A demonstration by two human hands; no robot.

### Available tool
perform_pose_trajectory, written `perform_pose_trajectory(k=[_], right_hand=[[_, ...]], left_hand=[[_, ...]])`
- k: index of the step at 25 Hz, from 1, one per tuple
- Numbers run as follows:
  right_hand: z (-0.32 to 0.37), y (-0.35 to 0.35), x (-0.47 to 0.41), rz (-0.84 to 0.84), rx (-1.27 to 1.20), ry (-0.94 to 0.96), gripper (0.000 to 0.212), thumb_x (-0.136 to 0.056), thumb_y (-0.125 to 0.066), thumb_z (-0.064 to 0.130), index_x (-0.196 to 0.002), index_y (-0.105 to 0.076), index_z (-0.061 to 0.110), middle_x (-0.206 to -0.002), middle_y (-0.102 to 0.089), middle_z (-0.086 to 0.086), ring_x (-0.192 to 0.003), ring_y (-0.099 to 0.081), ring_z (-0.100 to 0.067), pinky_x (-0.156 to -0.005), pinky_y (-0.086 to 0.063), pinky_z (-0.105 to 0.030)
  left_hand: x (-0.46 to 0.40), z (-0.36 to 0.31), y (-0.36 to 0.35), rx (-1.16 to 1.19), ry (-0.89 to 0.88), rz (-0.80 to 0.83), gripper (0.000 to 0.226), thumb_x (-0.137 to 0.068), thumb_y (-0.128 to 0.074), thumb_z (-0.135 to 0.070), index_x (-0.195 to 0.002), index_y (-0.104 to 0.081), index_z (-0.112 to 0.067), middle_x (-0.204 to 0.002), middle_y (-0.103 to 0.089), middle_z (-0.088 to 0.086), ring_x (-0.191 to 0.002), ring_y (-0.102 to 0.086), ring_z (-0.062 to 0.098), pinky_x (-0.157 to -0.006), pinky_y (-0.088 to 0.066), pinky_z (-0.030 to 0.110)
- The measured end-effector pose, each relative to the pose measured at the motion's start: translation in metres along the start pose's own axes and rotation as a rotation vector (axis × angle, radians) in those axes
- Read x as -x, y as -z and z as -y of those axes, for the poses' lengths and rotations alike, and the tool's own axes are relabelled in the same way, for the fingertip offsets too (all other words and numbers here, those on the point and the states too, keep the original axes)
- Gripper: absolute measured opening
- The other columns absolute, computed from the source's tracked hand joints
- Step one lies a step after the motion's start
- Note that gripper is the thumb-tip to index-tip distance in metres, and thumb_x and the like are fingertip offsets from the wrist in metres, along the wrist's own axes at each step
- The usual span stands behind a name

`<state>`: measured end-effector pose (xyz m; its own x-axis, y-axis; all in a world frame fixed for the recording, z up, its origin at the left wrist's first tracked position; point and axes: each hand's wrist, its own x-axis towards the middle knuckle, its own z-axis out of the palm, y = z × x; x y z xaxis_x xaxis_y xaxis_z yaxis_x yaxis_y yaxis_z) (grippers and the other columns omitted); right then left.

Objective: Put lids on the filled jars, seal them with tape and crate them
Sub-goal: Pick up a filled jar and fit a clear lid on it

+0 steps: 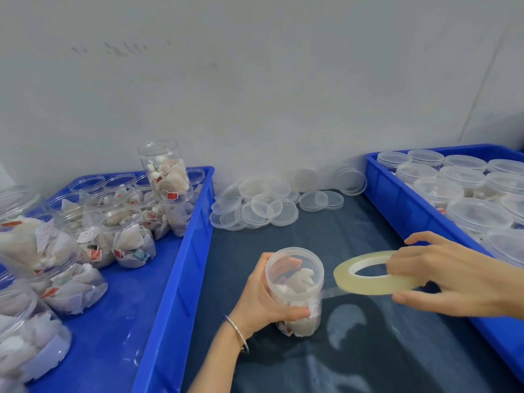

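right crate [402, 199] cut off, jar labels [171, 195] unreadable

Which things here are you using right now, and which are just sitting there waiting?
In use:
- lidded jar, gripped by the left hand
- tape roll, held by the right hand, a strip running to the jar

Just waiting:
- loose lids by the wall
- open filled jars in the left crate
- lidded jars in the right crate

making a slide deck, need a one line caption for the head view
Left hand grips a lidded jar while the right hand pulls a tape roll away, tape strip stretched between them.
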<state>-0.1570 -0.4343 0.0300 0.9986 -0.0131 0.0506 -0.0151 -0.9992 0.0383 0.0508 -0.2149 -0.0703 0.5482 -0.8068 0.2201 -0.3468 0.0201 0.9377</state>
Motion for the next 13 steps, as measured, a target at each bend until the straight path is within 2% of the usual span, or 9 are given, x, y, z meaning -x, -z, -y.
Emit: perform_pose_trajectory(k=[2, 5, 8, 10, 13], right_hand=[[-0.005, 0.001, 0.002, -0.031, 0.011, -0.015, 0.054, -0.086, -0.011, 0.078, -0.077, -0.044, 0.036, -0.074, -0.049, 0.014, -0.073, -0.049, -0.002, -0.102, -0.021, -0.019], [-0.005, 0.000, -0.005, -0.088, 0.145, -0.056, 0.060, -0.086, 0.002, 0.072, -0.078, -0.044, 0.035, -0.073, -0.048, 0.018, -0.073, -0.047, 0.000, -0.098, -0.024, -0.022], [0.005, -0.003, -0.028, -0.055, 0.268, -0.147, 0.059, -0.084, 0.009, 0.066, -0.086, -0.042, 0.036, -0.085, -0.046, 0.019, -0.082, -0.045, 0.001, -0.096, -0.027, -0.028], [0.010, -0.009, -0.046, -0.001, 0.299, -0.186, 0.051, -0.088, 0.001, 0.063, -0.094, -0.041, 0.035, -0.093, -0.044, 0.018, -0.087, -0.040, -0.001, -0.093, -0.031, -0.030], [0.018, -0.013, -0.073, 0.020, 0.256, -0.181, 0.041, -0.094, -0.012, 0.061, -0.095, -0.037, 0.028, -0.098, -0.040, 0.016, -0.089, -0.036, -0.005, -0.075, -0.037, -0.025]], left_hand=[[-0.002, -0.002, 0.002, -0.006, 0.016, 0.032, 0.082, -0.047, -0.088, -0.023, -0.118, -0.051, -0.005, -0.110, -0.060, -0.027, -0.111, -0.056, 0.001, -0.092, -0.043, 0.014], [-0.003, -0.005, 0.003, -0.010, 0.031, 0.072, 0.084, -0.047, -0.086, -0.022, -0.121, -0.051, -0.005, -0.111, -0.059, -0.026, -0.114, -0.055, 0.004, -0.093, -0.043, 0.017], [-0.004, -0.006, 0.006, 0.004, 0.050, 0.139, 0.083, -0.050, -0.086, -0.019, -0.123, -0.049, -0.005, -0.117, -0.059, -0.020, -0.118, -0.054, 0.006, -0.094, -0.043, 0.017], [-0.003, -0.008, 0.007, 0.002, 0.066, 0.178, 0.082, -0.052, -0.085, -0.018, -0.125, -0.048, -0.009, -0.122, -0.058, -0.016, -0.121, -0.052, 0.006, -0.095, -0.042, 0.016], [-0.002, -0.011, 0.010, -0.005, 0.088, 0.233, 0.084, -0.052, -0.084, -0.021, -0.125, -0.045, -0.008, -0.123, -0.057, -0.014, -0.121, -0.052, 0.004, -0.096, -0.041, 0.016]])
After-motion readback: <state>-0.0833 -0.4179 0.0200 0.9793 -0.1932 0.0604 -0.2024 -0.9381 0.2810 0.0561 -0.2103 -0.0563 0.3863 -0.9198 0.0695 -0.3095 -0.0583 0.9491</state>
